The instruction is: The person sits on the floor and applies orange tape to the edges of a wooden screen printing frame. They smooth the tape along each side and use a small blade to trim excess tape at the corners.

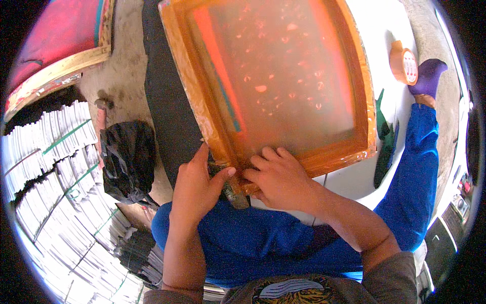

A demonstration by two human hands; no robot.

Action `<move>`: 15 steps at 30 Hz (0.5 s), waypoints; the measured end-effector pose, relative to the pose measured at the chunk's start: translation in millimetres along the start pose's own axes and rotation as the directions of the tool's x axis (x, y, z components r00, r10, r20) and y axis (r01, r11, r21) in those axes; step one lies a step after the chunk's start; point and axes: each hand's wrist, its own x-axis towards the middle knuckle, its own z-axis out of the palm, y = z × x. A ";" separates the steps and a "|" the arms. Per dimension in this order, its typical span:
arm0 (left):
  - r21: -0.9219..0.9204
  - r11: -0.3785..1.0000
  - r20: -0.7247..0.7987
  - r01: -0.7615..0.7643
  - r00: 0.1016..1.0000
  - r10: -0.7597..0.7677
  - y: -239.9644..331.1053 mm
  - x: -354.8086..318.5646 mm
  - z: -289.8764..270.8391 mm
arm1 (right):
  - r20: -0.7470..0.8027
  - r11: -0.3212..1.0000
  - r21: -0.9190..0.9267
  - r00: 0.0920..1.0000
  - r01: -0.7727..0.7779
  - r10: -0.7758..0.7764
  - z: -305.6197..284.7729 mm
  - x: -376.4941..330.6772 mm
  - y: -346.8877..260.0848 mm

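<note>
A mesh screen in a frame (pixel 364 96) wrapped with shiny brown tape lies tilted in front of me; pinkish patches show through its cloudy mesh (pixel 288 66). At its near left corner, my left hand (pixel 195 185) has forefinger and thumb spread apart, with the fingertips touching or very near the frame's edge. Fingers curled, my right hand (pixel 281 177) grips the near rail beside that corner. A crumpled greyish strip (pixel 237 197) hangs below the corner, partly hidden between the hands. Some of my right fingertips are hidden behind the rail.
A roll of brown tape (pixel 403 63) stands on the white board (pixel 314 183) near my purple-socked foot (pixel 429 76). Dark green-handled scissors (pixel 386 144) lie beside the frame. Left are a hammer (pixel 103 114), a black bag (pixel 129 157), stacked bundled paper (pixel 66 167) and another wood-framed screen (pixel 55 40).
</note>
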 end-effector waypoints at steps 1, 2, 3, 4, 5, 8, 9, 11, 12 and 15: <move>0.022 1.000 0.011 0.021 1.000 -0.022 0.0 0.3 -0.9 | 0.020 1.000 0.014 1.000 -0.004 0.004 -2.0 0.7 2.4; 0.016 1.000 0.009 0.022 1.000 -0.022 -0.1 0.5 -1.1 | 0.040 1.000 0.027 0.999 -0.009 0.007 -4.2 0.5 3.9; 0.011 1.000 0.006 0.024 1.000 -0.024 -0.6 0.7 -0.9 | 0.025 0.999 0.040 0.999 -0.025 0.024 -6.7 -0.8 5.1; 0.005 1.000 0.004 0.029 1.000 -0.029 -1.8 -0.3 0.2 | 0.013 0.998 0.054 0.999 -0.039 0.038 -7.8 -3.1 6.1; 0.003 1.000 -0.001 0.018 1.000 -0.018 -2.5 -1.1 0.7 | 0.002 0.996 0.069 0.999 -0.052 0.052 -8.8 -4.5 6.3; -0.001 1.000 0.008 0.002 1.000 -0.002 -3.8 1.2 1.3 | 0.090 0.999 0.012 0.995 -0.044 0.042 -8.3 -4.8 -3.7; -0.003 1.000 0.022 0.012 1.000 -0.012 -4.3 2.6 1.5 | 0.087 0.999 -0.008 0.995 -0.045 0.046 -6.6 -5.1 -5.7; -0.010 1.000 0.027 0.024 0.999 -0.023 -2.8 2.3 0.6 | 0.076 0.998 -0.049 0.996 -0.039 0.042 -3.3 -5.2 -7.6; -0.016 1.000 0.024 0.022 0.999 -0.022 -1.5 2.0 0.3 | 0.066 0.998 -0.034 0.997 -0.045 0.047 -4.0 -6.1 -6.0; -0.013 0.999 -0.026 -0.029 0.999 0.028 -4.0 -0.5 1.6 | 0.040 0.998 -0.004 0.997 -0.064 0.064 -7.2 -8.9 -1.4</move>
